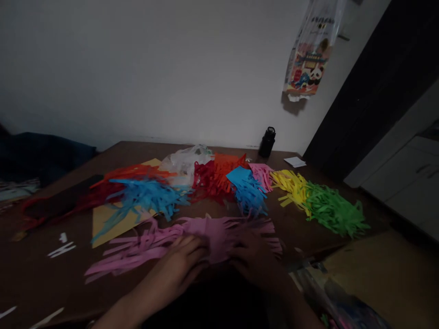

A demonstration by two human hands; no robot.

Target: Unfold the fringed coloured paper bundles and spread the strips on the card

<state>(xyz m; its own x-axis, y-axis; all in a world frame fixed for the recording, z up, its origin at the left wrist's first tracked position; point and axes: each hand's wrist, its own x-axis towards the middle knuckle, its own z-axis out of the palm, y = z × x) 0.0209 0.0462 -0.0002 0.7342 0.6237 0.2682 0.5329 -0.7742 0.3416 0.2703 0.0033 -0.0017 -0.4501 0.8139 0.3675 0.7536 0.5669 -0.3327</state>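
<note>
A sheet of pink crepe-like paper (216, 244) lies across the table in front of me, its middle uncut and both ends slit into long fringe strips. My left hand (187, 258) rests on its left part, fingers lying over the paper and pointing right. Opposite it, my right hand (252, 256) lies on the right part with its fingers apart; it is dark and the fingertips are partly lost in shadow. The strips fan out leftward past my left wrist and show beyond my right hand too.
Beyond the pink paper lie fringed bundles: blue (154, 194), red (204, 178), orange (229, 164), another blue (248, 187), yellow (291, 183) and green (334, 210). A yellow sheet (111, 221), plastic bag (185, 160), black bottle (267, 142) and white scraps (61, 249) share the brown table.
</note>
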